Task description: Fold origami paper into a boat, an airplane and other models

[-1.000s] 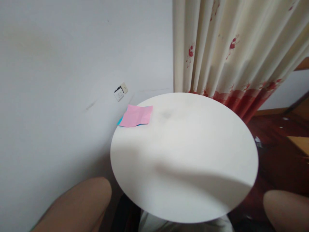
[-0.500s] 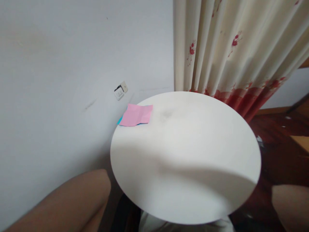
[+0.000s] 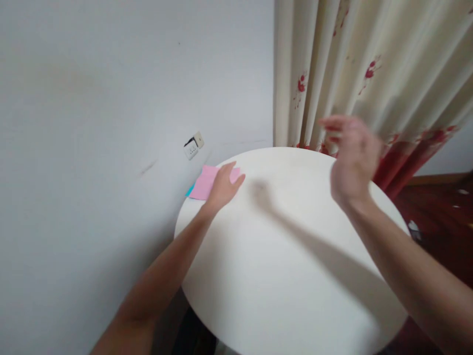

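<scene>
Lightly, the left hand lies spread on the pink paper, thin, limp, likely best pinched at an edge, while the right hand hovers open.

A pink sheet of paper is seen at the far left edge of a plain white round table, and a turquoise sheet is glimpsed beneath it. The wall is painted a pale grey-white, marked by a few dark scuffs, and a white socket plate is fixed to it. The curtain is coloured cream, scattered with small red floral sprigs and edged below with a red band. The floor is shown in dark reddish-brown.
</scene>
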Demonstrator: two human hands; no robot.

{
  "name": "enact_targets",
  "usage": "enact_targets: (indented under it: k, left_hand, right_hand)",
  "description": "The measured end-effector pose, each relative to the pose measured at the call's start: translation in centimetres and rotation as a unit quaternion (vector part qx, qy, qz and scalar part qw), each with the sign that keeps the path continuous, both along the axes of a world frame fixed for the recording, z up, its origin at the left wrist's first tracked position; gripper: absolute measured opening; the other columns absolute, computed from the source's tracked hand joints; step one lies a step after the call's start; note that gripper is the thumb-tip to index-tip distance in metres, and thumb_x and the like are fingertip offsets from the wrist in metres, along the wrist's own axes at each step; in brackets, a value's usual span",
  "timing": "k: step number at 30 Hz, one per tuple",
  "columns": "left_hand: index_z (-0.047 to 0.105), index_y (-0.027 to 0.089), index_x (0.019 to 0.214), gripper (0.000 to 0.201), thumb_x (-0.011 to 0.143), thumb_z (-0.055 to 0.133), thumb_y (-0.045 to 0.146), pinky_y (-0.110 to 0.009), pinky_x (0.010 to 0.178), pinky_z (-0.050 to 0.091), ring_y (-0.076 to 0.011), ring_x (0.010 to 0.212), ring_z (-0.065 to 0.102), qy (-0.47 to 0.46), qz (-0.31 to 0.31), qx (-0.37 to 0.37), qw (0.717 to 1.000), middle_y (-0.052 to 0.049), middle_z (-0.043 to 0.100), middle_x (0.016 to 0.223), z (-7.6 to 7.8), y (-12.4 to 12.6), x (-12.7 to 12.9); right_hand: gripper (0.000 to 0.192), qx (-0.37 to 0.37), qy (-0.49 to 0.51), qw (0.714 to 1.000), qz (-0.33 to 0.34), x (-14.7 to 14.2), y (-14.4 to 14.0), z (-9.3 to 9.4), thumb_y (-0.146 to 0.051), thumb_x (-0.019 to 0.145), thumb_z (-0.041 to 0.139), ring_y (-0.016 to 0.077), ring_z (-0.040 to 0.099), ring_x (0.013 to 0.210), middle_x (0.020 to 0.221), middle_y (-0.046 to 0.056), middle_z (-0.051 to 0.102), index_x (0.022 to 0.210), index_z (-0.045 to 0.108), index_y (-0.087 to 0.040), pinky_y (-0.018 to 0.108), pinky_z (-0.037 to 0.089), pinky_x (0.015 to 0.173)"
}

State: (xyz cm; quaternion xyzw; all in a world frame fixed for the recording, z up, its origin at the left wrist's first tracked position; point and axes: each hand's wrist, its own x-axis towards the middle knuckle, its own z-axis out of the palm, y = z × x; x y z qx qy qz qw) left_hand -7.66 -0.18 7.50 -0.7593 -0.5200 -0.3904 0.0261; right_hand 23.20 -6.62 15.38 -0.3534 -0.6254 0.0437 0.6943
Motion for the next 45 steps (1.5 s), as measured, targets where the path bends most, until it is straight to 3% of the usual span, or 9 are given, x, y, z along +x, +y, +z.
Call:
enact_targets:
  k: [5,9,12,18,22,26,32,40,45]
  left_hand:
    - [0.046,0.016,0.146,0.071,0.081,0.07,0.034,-0.061,0.119,0.027,-0.0407,0.15,0.03,0.119,0.137,-0.196,0.964,-0.019,0.042,0.158,-5.9,2.1,-1.1]
    - [0.034,0.009,0.152,0.073,0.085,0.058,0.029,-0.063,0.119,0.026,-0.0436,0.15,0.025,0.151,0.179,-0.205,0.951,-0.022,0.032,0.162,-7.5,2.5,-1.7]
    - [0.037,0.003,0.149,0.067,0.088,0.051,0.027,-0.059,0.115,0.034,-0.0434,0.146,0.034,0.163,0.19,-0.187,0.95,-0.026,0.037,0.158,-7.9,2.8,-1.7]
    - [0.052,0.001,0.135,0.048,0.099,0.027,0.02,-0.048,0.115,0.038,-0.0329,0.137,0.049,0.185,0.176,-0.138,0.957,-0.026,0.054,0.143,-7.6,3.7,-2.3]
    - [0.045,-0.002,0.143,0.053,0.102,0.02,0.022,-0.055,0.118,0.032,-0.0367,0.147,0.035,0.191,0.186,-0.1,0.959,-0.026,0.042,0.155,-6.1,2.4,-1.1]
    - [0.047,0.003,0.144,0.051,0.103,0.026,0.024,-0.054,0.12,0.03,-0.0374,0.151,0.028,0.238,0.126,-0.088,0.959,-0.021,0.04,0.158,-5.0,-1.4,4.5]
    - [0.037,0.011,0.154,0.06,0.105,0.029,0.044,-0.05,0.12,0.033,-0.0318,0.151,0.032,0.214,-0.082,-0.219,0.949,-0.017,0.034,0.162,-5.1,-4.8,12.9]
    - [0.051,0.017,0.146,0.053,0.102,0.043,0.045,-0.048,0.124,0.026,-0.0261,0.149,0.035,0.187,-0.119,-0.183,0.958,-0.011,0.046,0.157,-5.7,-0.2,6.8]
    - [0.035,0.018,0.156,0.065,0.1,0.047,0.05,-0.058,0.124,0.02,-0.0298,0.154,0.024,0.235,-0.113,-0.197,0.945,-0.011,0.033,0.164,-7.9,-0.9,6.4]
  right_hand:
    - [0.027,-0.147,-0.199,0.968,-0.053,-2.3,5.9,-7.8,-0.031,0.098,0.051,0.0283,0.061,0.113,0.114,0.014,0.07,0.106,0.072,-0.015,0.046,0.045,0.105]
    - [0.046,-0.307,-0.381,0.868,-0.087,-2.0,7.6,-14.4,-0.035,0.101,0.046,0.033,0.039,0.143,0.155,0.02,0.044,0.14,0.054,-0.012,0.049,0.034,0.115]
    - [0.046,-0.349,-0.43,0.829,-0.083,-1.8,7.2,-16.6,-0.039,0.102,0.042,0.0337,0.031,0.148,0.158,0.017,0.041,0.142,0.051,-0.017,0.055,0.027,0.117]
    - [0.033,-0.339,-0.399,0.848,-0.081,-1.8,6.7,-17.1,-0.029,0.099,0.044,0.0308,0.041,0.141,0.146,0.018,0.053,0.122,0.064,-0.016,0.047,0.028,0.116]
    - [0.029,-0.33,-0.361,0.87,-0.067,-1.7,7.1,-17.2,-0.026,0.095,0.049,0.0299,0.048,0.135,0.139,0.018,0.059,0.116,0.068,-0.016,0.045,0.032,0.114]
    - [0.037,-0.326,-0.286,0.899,-0.063,-1.8,7.8,-17.7,-0.03,0.099,0.042,0.0261,0.057,0.126,0.133,0.016,0.065,0.125,0.064,-0.016,0.041,0.04,0.109]
    - [0.048,-0.331,-0.169,0.925,-0.073,-1.6,7.7,-18.1,-0.033,0.102,0.026,0.022,0.069,0.094,0.115,0.015,0.071,0.133,0.055,-0.012,0.037,0.055,0.086]
    - [0.036,-0.242,-0.177,0.95,-0.087,-1.8,6.4,-16.1,-0.014,0.088,0.04,0.026,0.058,0.118,0.123,0.013,0.065,0.113,0.066,-0.018,0.042,0.049,0.103]
    - [0.045,-0.212,-0.379,0.901,0.011,-3.5,5.9,-16.3,-0.013,0.093,0.04,0.0243,0.051,0.133,0.14,0.016,0.06,0.133,0.061,-0.01,0.039,0.038,0.115]
